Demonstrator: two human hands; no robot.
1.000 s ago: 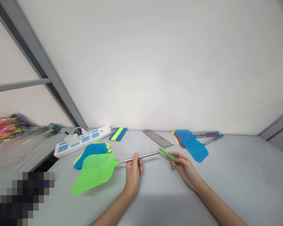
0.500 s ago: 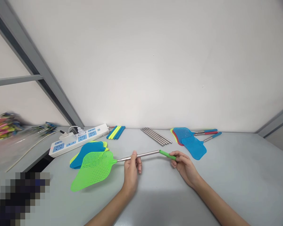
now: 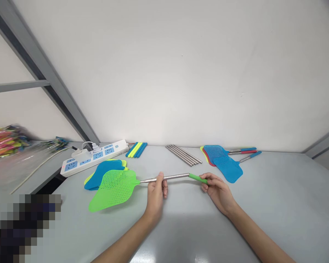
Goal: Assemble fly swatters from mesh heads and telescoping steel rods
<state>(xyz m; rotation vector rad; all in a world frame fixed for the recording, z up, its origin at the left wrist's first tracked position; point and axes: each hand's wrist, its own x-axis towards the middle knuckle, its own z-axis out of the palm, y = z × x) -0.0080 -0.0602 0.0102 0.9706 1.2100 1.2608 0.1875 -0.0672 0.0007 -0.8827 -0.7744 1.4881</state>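
Note:
A green fly swatter head (image 3: 116, 190) points left, joined to a thin metal rod (image 3: 177, 176). My left hand (image 3: 156, 195) is closed round that rod, thumb on top. Between the fingertips of my right hand (image 3: 218, 191) is a green grip sleeve (image 3: 197, 178). The sleeve's left end meets the rod's right end at a slight angle; whether the rod is inside it, I cannot tell. Both hands are above the grey table. Behind the green head lie blue and yellow swatter heads (image 3: 104, 173), partly covered by it.
A white power strip (image 3: 95, 157) with plugs stands at the back left. Blue and yellow grip sleeves (image 3: 136, 150) and several metal rods (image 3: 183, 155) lie along the wall. Swatters with handles (image 3: 227, 168) are stacked at the right. Plastic-wrapped colourful packs (image 3: 8, 140) sit far left.
The view has shifted slightly, so the whole scene sits a little higher and further right. Both hands keep their hold, and the sleeve's end now appears against the rod's end.

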